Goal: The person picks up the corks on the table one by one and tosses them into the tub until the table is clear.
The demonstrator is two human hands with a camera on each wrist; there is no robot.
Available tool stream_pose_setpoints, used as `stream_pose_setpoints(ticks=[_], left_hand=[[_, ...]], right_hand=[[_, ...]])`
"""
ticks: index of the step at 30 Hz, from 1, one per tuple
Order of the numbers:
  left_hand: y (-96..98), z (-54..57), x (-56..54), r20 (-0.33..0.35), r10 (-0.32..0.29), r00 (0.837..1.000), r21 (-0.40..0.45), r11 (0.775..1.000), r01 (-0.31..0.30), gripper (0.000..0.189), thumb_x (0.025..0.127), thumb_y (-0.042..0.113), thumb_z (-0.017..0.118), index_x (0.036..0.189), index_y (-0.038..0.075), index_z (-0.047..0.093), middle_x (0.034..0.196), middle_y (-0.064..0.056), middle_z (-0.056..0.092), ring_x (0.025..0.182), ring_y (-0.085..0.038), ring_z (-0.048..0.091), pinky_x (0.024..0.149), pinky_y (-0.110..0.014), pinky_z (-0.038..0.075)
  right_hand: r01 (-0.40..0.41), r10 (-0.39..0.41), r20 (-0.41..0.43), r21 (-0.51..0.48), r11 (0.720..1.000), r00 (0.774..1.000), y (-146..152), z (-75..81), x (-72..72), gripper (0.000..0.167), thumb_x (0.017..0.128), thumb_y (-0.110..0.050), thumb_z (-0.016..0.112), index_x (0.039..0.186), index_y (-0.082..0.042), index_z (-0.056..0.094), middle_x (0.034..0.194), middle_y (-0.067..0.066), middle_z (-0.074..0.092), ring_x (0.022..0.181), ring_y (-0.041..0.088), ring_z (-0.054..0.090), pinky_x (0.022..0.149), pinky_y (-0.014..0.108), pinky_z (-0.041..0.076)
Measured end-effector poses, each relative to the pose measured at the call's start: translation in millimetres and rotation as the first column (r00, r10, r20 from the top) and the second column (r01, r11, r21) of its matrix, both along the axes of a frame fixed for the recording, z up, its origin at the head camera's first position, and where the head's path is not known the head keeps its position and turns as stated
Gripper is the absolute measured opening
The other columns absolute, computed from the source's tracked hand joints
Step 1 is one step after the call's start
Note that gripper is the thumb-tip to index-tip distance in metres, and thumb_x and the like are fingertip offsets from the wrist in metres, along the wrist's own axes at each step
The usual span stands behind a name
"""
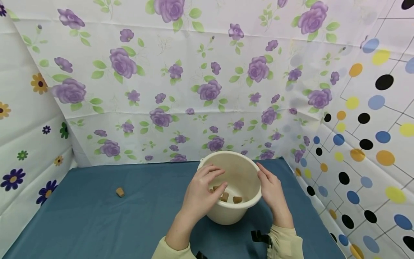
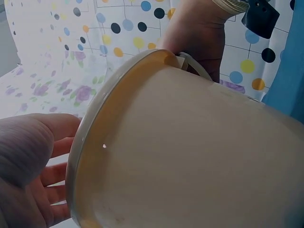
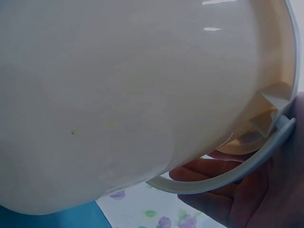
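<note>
A cream plastic bucket stands on the blue cloth, its mouth towards the head camera. My right hand holds its right rim; in the right wrist view, fingers curve behind the rim beside the bucket's handle. On the left side my left hand reaches over the rim, fingers spread and loosely bent above the opening with nothing between them. Several small brown cork-like pieces lie at the bottom of the bucket, partly hidden by the left hand.
A single brown cork-like piece lies on the blue cloth, well left of the bucket. Behind the cloth hangs a purple-flowered sheet. A dotted sheet closes the right side, a flowered one the left.
</note>
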State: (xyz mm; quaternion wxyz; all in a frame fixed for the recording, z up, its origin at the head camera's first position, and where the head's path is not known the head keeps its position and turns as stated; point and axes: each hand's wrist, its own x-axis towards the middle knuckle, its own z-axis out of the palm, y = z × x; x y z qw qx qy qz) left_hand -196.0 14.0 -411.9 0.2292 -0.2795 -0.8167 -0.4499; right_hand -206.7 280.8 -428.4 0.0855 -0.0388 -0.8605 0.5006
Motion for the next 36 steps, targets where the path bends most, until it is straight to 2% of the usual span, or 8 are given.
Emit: stream_pose_setpoints(ticks=[7, 23, 29, 36], left_hand=[[-1.0, 0.5, 0.3, 0.003, 0.002, 1.000, 0.006, 1.000, -0.002, 0.031, 0.093, 0.020, 0.087, 0.123, 0.014, 0.081, 0.127, 0.000, 0.072, 0.129, -0.019, 0.061, 0.108, -0.046, 0.053], [-3.2, 1.1, 1.4, 0.013, -0.004, 1.000, 0.019, 1.000, 0.004, 0.028, 0.094, 0.019, 0.087, 0.121, 0.014, 0.081, 0.127, 0.000, 0.072, 0.125, -0.019, 0.063, 0.106, -0.046, 0.054], [-4.6, 4.1, 2.9, 0.014, -0.004, 1.000, 0.022, 1.000, 0.004, 0.028, 0.094, 0.018, 0.086, 0.121, 0.012, 0.081, 0.127, -0.004, 0.072, 0.125, -0.022, 0.063, 0.107, -0.048, 0.054], [-5.9, 7.3, 4.6, -0.013, 0.013, 1.000, 0.034, 0.999, -0.013, 0.027, 0.094, 0.017, 0.086, 0.120, 0.011, 0.081, 0.126, -0.003, 0.071, 0.124, -0.023, 0.063, 0.104, -0.048, 0.055]], right_hand=[[-0.004, 0.004, -0.003, -0.001, 1.000, 1.000, -1.1, 0.3, -0.7, 0.054, 0.117, -0.043, 0.039, 0.165, -0.018, 0.044, 0.157, 0.019, 0.054, 0.134, 0.037, 0.061, 0.104, 0.054, 0.055], [-0.007, 0.007, 0.005, 0.002, 1.000, 1.000, -1.6, 0.1, -0.6, 0.055, 0.117, -0.043, 0.039, 0.166, -0.017, 0.043, 0.156, 0.020, 0.054, 0.133, 0.038, 0.063, 0.103, 0.054, 0.055], [-0.007, 0.007, 0.011, -0.003, 1.000, 1.000, -1.8, 0.1, -0.3, 0.054, 0.117, -0.042, 0.039, 0.166, -0.018, 0.043, 0.157, 0.019, 0.054, 0.134, 0.037, 0.062, 0.104, 0.054, 0.055], [0.000, 0.000, 0.008, -0.006, 1.000, 1.000, -1.2, 1.5, -0.1, 0.055, 0.117, -0.043, 0.039, 0.166, -0.017, 0.043, 0.158, 0.019, 0.053, 0.136, 0.037, 0.060, 0.106, 0.056, 0.053]])
